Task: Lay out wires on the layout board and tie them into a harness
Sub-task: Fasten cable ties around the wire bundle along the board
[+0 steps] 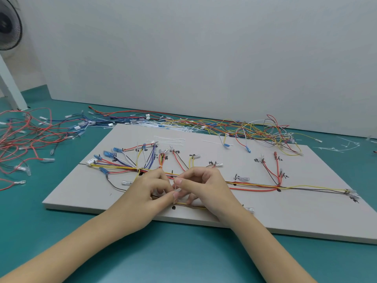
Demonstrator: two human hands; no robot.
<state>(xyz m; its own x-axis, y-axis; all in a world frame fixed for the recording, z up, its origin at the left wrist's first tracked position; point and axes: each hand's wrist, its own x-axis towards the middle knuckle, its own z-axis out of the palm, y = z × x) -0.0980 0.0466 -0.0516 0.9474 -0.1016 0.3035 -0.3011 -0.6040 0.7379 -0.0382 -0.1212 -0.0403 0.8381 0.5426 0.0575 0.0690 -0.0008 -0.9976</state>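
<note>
The layout board looks matt and smooth, the wires have shiny plastic coats, and the table looks smooth.

Grey layout board, teal table, red-yellow wires

Teal green table here, smooth top, running back to a plain white wall. Sitting flat on it is a big pale board, angled a bit, near edge close to the front. Off to the left of the board there's a messy heap of mostly red wires sprawled right on the tabletop, some with clear end caps. Along the back edge, between board and wall, another tangle of wires, yellow, red, white and blue. Far right on the table, a few loose white cable ties. Back left, a white post stands on it.
</note>
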